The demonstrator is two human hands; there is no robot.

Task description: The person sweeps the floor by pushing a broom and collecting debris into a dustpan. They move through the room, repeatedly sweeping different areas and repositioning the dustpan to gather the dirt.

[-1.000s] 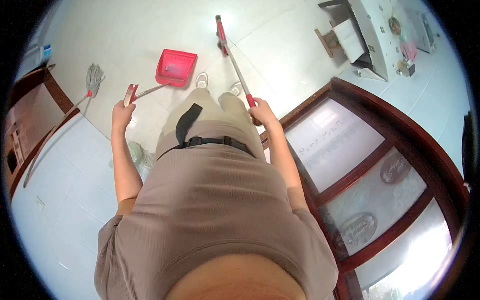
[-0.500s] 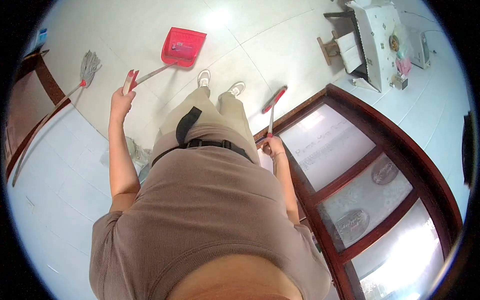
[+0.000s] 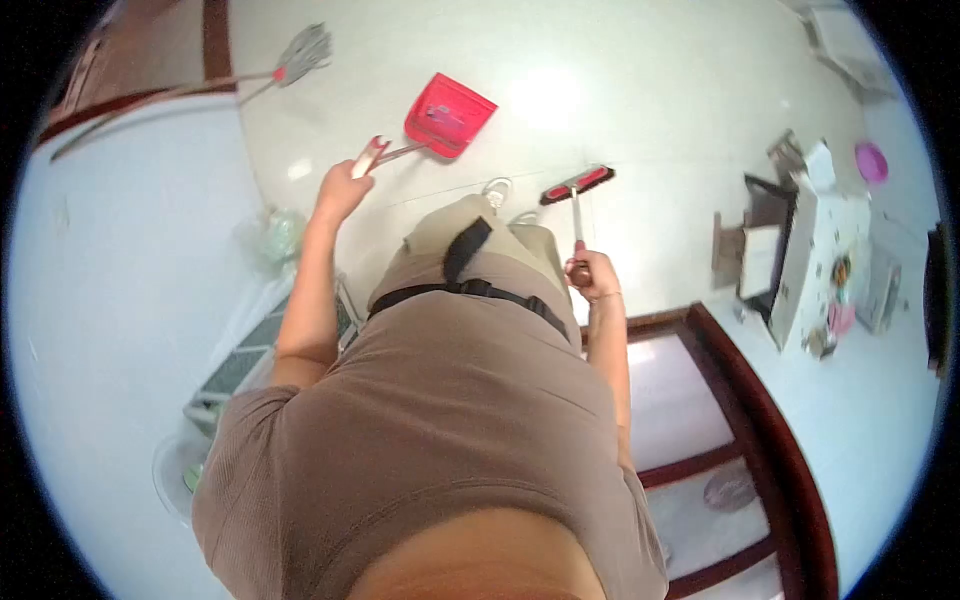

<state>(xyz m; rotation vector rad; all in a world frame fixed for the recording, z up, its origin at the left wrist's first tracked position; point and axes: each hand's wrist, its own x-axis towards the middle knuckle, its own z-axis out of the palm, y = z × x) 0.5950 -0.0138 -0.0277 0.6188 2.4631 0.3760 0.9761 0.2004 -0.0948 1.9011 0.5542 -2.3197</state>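
Note:
My left hand (image 3: 346, 190) is closed around the top of a long-handled dustpan. The red dustpan (image 3: 450, 115) is out in front, by the pale floor, with its scoop facing up. In my right hand (image 3: 597, 275) is the handle of a broom. The broom's red head with dark bristles (image 3: 577, 186) is down near the floor, just right of my shoes (image 3: 497, 190). A gap separates the broom head from the dustpan.
A grey string mop (image 3: 303, 55) leans at the wall on the left. Plastic bags (image 3: 275, 238) and a rack (image 3: 245, 360) stand beside my left arm. A dark wooden glass door (image 3: 740, 400) is at right. Beyond it are a covered table (image 3: 815, 265) and a chair (image 3: 758, 258).
My body and view have turned and moved away from the door, into the room. The broom head has swung round and come nearer to the dustpan. Both hands keep their holds.

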